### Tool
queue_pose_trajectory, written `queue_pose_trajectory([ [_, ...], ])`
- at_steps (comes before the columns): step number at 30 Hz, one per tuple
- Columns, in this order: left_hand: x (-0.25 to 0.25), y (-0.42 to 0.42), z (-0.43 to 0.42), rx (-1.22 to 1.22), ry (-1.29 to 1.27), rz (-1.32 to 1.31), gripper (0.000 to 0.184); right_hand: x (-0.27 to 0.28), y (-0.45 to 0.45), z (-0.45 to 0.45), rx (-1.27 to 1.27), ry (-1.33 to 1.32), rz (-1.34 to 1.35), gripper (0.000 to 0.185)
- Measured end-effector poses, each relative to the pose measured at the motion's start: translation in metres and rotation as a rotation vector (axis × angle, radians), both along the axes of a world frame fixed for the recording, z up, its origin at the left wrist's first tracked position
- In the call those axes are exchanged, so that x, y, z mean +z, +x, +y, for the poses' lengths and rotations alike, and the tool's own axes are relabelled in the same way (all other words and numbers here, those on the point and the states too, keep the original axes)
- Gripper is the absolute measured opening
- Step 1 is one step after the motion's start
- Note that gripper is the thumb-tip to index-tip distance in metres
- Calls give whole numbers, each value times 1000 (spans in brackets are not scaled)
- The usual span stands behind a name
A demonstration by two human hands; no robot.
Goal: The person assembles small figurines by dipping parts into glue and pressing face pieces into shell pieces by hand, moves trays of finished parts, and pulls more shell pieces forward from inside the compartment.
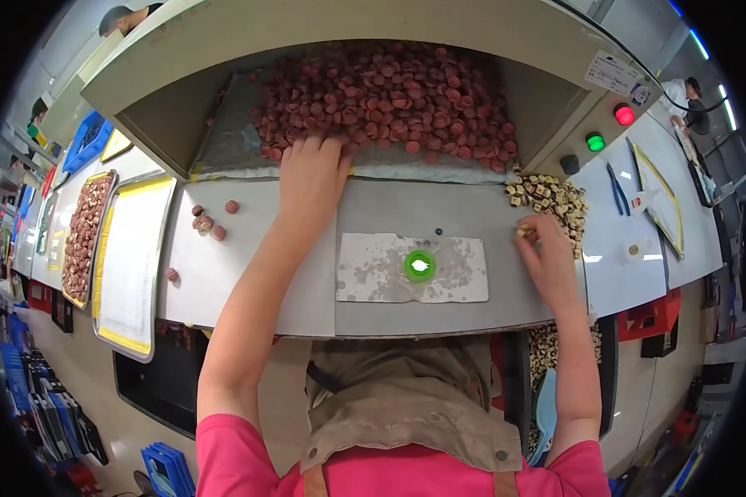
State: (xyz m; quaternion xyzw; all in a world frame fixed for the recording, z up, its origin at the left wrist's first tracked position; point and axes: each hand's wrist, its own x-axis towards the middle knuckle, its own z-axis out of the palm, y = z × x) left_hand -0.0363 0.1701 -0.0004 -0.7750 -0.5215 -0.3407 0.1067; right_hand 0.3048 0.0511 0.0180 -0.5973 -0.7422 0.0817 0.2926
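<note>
My left hand (311,178) reaches to the front edge of a big heap of dark red round pieces (389,103) inside the box-like cabinet; its fingertips touch the pieces, and whatever they hold is hidden. My right hand (547,253) pinches a small pale yellow piece (524,231) between thumb and fingers, just beside a pile of small yellow-and-brown pieces (555,199). Between my hands lies a stained white board (460,269) with a bright green-lit ring (420,266) on it. Two tiny dark beads (438,232) sit behind the board.
Several reddish balls (205,222) rest at the left. Beyond them stand a white tray (133,257) and a tray of red-and-pale pieces (87,232). Pliers (617,189) lie at the right, near green (594,142) and red (623,114) lit buttons. Other people are in the background.
</note>
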Motion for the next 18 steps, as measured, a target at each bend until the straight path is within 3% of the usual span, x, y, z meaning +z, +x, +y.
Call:
queue_pose_trajectory([
  [4,-9,9,13,4,-96,36,15,8,-9,-17,85,-233,106,18],
  [8,-7,5,7,-86,22,14,15,-1,-15,-17,144,-167,130,19],
  [11,5,1,-7,-78,-113,-31,12,5,-16,-19,150,-190,183,23],
  [18,28,2,-96,-314,-803,-1113,19,13,-11,-23,59,-210,165,25],
])
